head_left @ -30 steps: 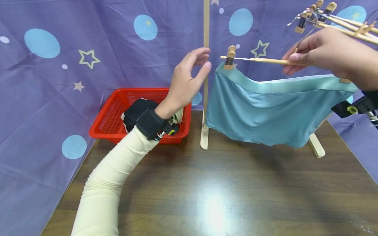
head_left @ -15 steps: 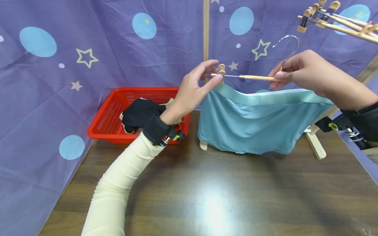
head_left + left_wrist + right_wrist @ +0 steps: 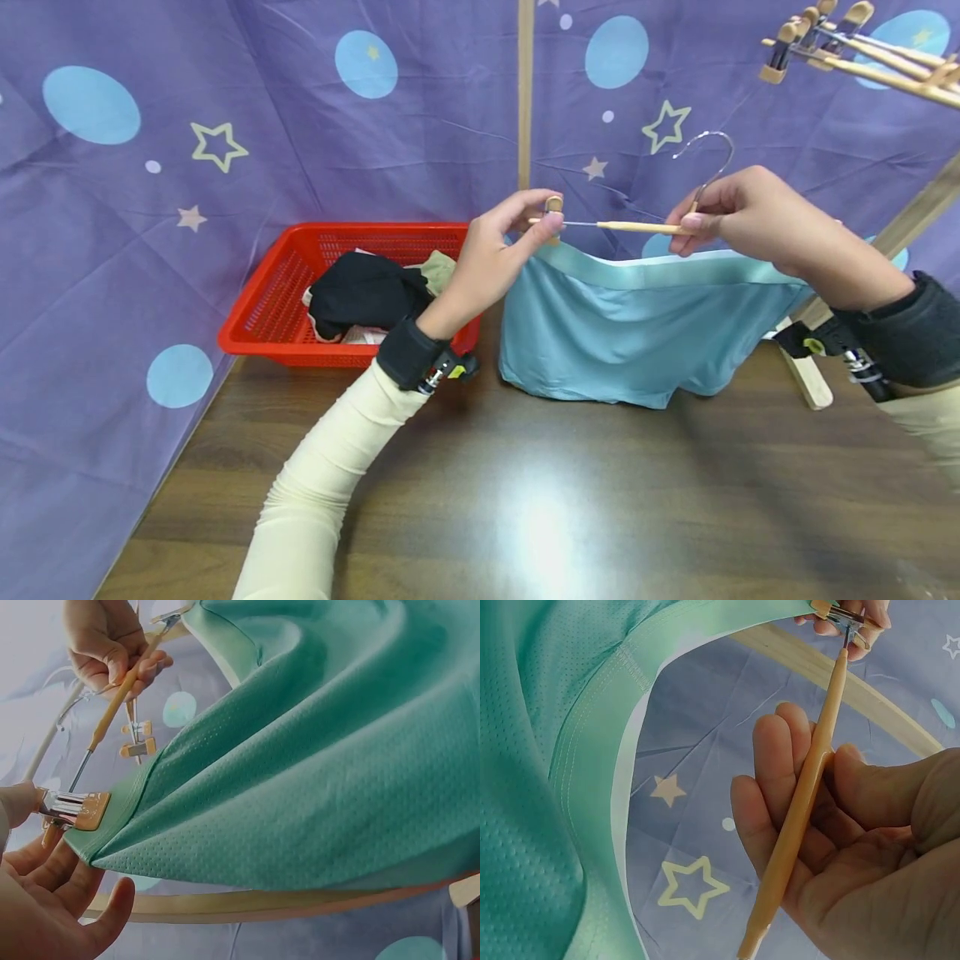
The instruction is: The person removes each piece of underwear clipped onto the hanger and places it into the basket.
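Note:
Teal shorts (image 3: 622,333) hang by the waistband from a wooden clip hanger (image 3: 637,227) with a metal hook. My right hand (image 3: 750,212) grips the hanger's bar at the base of the hook, thumb on one side and fingers on the other in the right wrist view. At the bar's left end, my left hand (image 3: 491,254) pinches the hanger clip (image 3: 75,808) between thumb and fingers. That clip bites the corner of the waistband. The far right end of the waistband lies behind my right hand and wrist in the head view.
A red plastic basket (image 3: 251,312) with black and light cloth inside stands at the left on the wooden table (image 3: 450,500). A wooden rack post (image 3: 525,100) rises behind the shorts. More clip hangers (image 3: 892,71) hang at the upper right. Purple patterned cloth forms the backdrop.
My right hand has lowered the hanger and shorts and shifted them left, away from the other hangers. My left hand has come right and taken hold of the left clip.

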The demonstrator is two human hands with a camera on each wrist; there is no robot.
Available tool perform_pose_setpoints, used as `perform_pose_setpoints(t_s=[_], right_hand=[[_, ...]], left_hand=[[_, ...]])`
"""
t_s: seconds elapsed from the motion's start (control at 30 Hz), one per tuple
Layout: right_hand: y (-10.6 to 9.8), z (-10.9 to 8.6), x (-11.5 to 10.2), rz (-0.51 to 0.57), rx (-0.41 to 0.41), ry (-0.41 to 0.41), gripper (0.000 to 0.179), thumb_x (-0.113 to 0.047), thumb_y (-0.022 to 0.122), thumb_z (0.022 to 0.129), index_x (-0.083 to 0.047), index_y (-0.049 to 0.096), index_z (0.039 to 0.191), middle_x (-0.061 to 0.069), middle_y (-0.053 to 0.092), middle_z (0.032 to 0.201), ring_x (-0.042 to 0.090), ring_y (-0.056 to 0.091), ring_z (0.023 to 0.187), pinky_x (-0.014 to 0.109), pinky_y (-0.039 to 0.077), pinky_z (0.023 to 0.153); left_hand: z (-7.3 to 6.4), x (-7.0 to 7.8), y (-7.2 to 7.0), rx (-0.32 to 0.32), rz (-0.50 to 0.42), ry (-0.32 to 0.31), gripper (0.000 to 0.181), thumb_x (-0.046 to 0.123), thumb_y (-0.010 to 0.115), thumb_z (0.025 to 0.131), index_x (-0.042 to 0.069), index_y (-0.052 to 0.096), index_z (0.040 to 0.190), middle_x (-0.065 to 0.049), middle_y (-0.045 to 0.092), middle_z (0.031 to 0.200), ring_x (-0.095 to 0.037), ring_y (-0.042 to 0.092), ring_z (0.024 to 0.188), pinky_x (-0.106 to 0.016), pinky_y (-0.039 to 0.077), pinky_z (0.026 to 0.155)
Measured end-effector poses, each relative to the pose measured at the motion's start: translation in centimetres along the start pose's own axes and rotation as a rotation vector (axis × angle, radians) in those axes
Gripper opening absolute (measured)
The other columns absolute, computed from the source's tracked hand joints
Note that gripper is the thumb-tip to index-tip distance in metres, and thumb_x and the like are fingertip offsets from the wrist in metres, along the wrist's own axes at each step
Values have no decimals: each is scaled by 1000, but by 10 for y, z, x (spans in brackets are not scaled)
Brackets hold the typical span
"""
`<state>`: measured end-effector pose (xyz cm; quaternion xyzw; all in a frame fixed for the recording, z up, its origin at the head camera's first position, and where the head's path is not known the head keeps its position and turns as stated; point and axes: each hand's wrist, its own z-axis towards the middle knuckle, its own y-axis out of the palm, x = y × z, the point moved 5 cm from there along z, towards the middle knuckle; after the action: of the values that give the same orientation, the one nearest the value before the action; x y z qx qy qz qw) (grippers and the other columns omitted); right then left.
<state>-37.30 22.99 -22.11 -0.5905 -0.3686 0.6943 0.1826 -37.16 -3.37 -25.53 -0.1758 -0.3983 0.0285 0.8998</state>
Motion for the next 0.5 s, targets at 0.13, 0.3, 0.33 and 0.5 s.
perform_pose_setpoints(t_s=[0.13, 0.3, 0.33, 0.5], right_hand=[[6, 0, 1, -3, 15, -11, 29, -11, 53, 106, 12, 70, 111, -7, 76, 79, 2, 72, 73, 15, 55, 72], [15, 2, 6, -16, 27, -20, 27, -9, 54, 105, 11, 72, 106, -4, 76, 84, 2, 70, 72, 15, 54, 70], [17, 3, 7, -14, 26, -20, 27, -8, 54, 105, 12, 72, 105, -1, 76, 86, 2, 71, 72, 15, 55, 70], [25, 6, 16, -19, 0, -15, 27, -8, 53, 105, 11, 72, 106, 4, 77, 90, 4, 71, 73, 16, 54, 71]], left_hand=[[-3, -6, 3, 12, -22, -24, 28, 15, 69, 98, 3, 69, 123, -12, 77, 101, -13, 71, 89, -27, 51, 81], [-8, -16, 7, 22, -54, -85, 25, 18, 67, 100, 4, 70, 120, -13, 77, 98, -14, 71, 86, -27, 51, 78], [-10, -18, 8, 23, -60, -101, 25, 19, 67, 100, 4, 71, 120, -13, 77, 97, -14, 71, 86, -26, 52, 78], [-13, -29, 14, 14, -88, -175, 25, 21, 65, 101, 4, 71, 118, -14, 77, 98, -15, 73, 90, -24, 54, 81]])
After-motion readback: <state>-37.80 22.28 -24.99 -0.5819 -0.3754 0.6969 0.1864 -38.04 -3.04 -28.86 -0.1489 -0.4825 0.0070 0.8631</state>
